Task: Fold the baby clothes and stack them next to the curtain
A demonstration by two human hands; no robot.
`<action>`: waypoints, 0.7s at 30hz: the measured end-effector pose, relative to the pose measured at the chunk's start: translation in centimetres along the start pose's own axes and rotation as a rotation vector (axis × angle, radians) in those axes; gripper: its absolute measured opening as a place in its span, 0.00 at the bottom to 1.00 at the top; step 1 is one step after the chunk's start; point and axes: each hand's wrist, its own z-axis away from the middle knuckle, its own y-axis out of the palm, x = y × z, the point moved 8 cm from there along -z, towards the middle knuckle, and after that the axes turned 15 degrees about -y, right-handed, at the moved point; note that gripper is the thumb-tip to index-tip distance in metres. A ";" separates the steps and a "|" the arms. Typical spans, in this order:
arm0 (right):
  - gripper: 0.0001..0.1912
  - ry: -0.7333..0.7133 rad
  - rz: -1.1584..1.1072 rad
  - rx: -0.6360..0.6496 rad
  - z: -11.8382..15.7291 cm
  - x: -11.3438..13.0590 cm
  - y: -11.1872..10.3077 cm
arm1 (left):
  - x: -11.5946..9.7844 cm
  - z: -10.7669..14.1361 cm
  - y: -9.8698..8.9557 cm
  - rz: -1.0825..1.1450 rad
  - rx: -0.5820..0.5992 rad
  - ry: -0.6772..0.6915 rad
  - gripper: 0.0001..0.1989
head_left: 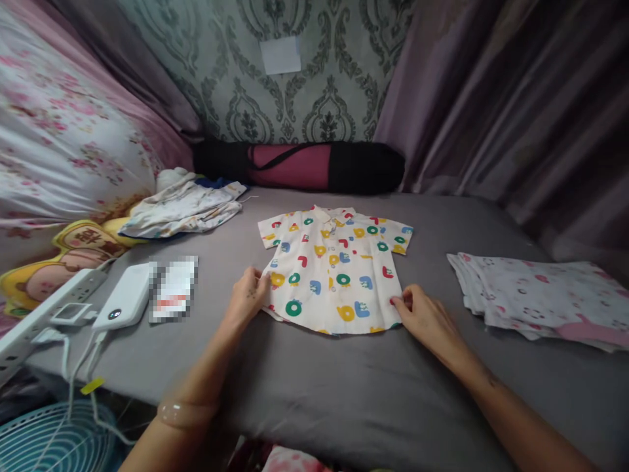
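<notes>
A small white short-sleeved shirt (329, 282) with a collar and colourful letter-like prints lies spread front side up on the grey bed sheet (314, 380). Its collar points away from me and its hem faces me. My left hand (249, 292) pinches the shirt's left edge close to the hem. At the opposite edge, my right hand (417, 311) grips the cloth between thumb and fingers, also low on the side. A clear bangle (187, 413) circles my left wrist.
Folded printed cloth (545, 295) lies at the right. Crumpled clothes (187, 206) sit back left. Left of me are a white power bank (125, 295), a blurred packet (174, 288), a power strip (44, 314) and cables. A black-and-maroon long bag (295, 164) lies along the wall; a blue fan (54, 439) stands below.
</notes>
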 end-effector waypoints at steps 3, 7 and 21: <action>0.14 -0.053 -0.067 0.015 -0.3 0.3 0.8 | -0.6 0.3 0.1 -0.023 0.011 0.093 0.19; 0.15 -0.152 -0.157 0.089 -0.7 -0.1 1.4 | -0.3 0.2 0.2 -0.216 -0.001 0.207 0.22; 0.21 -0.431 0.150 -0.002 -5.1 5.7 -0.8 | -5.2 0.1 0.0 -0.512 -0.071 0.392 0.20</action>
